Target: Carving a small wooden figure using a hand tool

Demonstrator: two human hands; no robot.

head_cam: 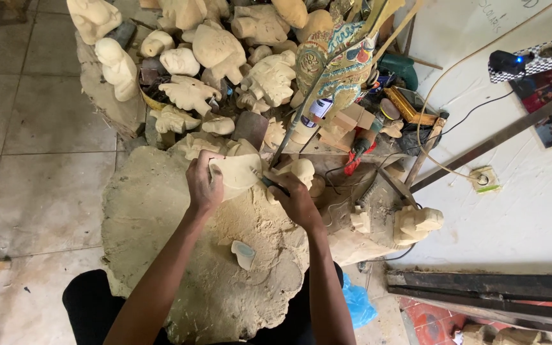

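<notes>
Fingers (200, 167) of the left hand (202, 186) are clenching around a pale wooden carving (237, 174), bracing it on the chip-covered stump (154, 211). The right hand (296, 201) is gripping a dark-handled carving tool (275, 186), pointing leftward into the carving's right edge. Just beyond, unfinished carved figures (225, 57) are piling up beside a painted mask (333, 61).

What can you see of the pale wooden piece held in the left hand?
The pale, unpainted wooden carving is a rounded, roughly shaped block, bare and light cream all over. The left hand grips its left side from above, holding it over the sawdust-covered stump. The right hand presses a dark-handled tool against its right edge. Its finer details are too small to tell.
</notes>
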